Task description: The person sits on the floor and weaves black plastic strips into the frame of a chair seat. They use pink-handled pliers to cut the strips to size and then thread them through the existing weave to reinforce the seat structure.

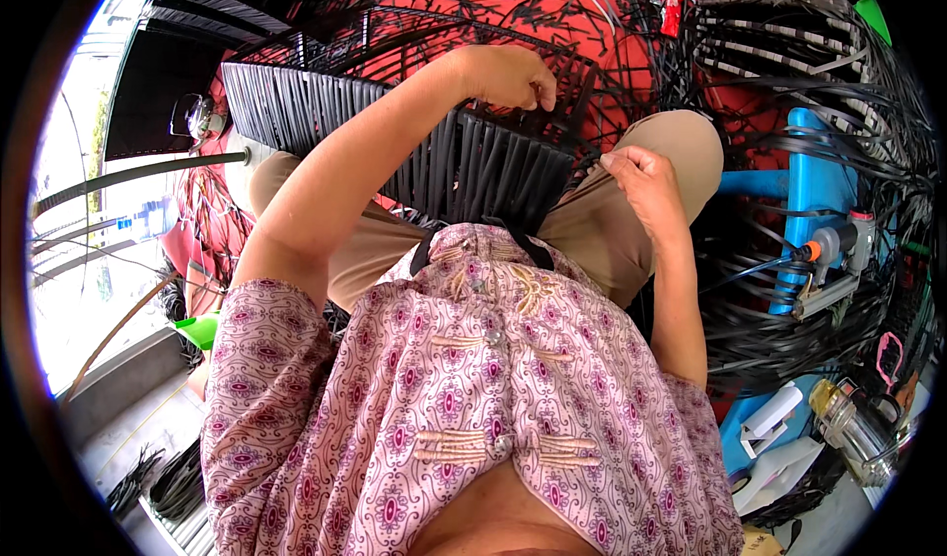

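A black woven panel point(434, 166) of flat plastic strips wrapped side by side over a frame lies across my lap. My left hand point(505, 77) reaches over its upper edge, fingers curled down toward the open black framework behind. Whatever those fingers hold, if anything, I cannot make out. By the panel's right end my right hand point(646, 181) is raised above my knee, thumb and forefinger pinched together. A thin black strip point(588, 154) runs from the frame to these fingertips.
Loose black strip scraps litter the red floor covering point(621, 82). To the right stand a blue plastic stool point(809, 196), a grey power tool point(838, 245) with an orange collar, and heaped black strips point(789, 344). A clear glass jar point(858, 438) is at lower right.
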The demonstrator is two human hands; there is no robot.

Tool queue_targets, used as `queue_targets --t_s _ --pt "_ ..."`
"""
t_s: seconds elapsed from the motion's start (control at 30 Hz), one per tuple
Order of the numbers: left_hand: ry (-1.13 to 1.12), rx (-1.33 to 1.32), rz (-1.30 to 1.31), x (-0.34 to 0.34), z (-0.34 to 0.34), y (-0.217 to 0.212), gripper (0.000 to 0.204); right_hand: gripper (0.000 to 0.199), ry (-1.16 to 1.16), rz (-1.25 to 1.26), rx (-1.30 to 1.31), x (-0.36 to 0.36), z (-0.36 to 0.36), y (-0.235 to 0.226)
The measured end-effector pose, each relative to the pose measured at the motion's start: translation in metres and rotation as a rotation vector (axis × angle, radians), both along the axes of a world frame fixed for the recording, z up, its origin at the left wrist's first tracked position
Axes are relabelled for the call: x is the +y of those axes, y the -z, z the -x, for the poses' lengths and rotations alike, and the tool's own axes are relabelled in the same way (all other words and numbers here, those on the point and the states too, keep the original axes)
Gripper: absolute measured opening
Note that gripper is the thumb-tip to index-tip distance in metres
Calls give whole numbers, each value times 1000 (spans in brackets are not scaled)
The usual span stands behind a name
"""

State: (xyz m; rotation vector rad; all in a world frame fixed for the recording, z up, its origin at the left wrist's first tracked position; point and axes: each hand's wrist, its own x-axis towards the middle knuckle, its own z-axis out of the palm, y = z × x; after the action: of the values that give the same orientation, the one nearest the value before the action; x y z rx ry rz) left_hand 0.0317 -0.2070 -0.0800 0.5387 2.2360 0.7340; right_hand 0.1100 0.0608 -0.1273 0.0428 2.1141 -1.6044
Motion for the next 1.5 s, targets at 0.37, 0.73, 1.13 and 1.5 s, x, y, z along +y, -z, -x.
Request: queue_targets --t_s 0.37,0.73,1.13,1.5 --pt "-317 -172 -113 -25 2 15 25 22 19 -90 2 -4 -8 -20" --pt "-79 -1 104 -49 -3 6 27 22 -26 -84 114 -5 -2 -21" --pt "-347 -129 -83 -75 -7 -2 25 25 -43 -80 54 -14 -7 -29" --pt "-89 158 72 -90 -13 5 20 21 -79 -35 106 -3 -6 -26"
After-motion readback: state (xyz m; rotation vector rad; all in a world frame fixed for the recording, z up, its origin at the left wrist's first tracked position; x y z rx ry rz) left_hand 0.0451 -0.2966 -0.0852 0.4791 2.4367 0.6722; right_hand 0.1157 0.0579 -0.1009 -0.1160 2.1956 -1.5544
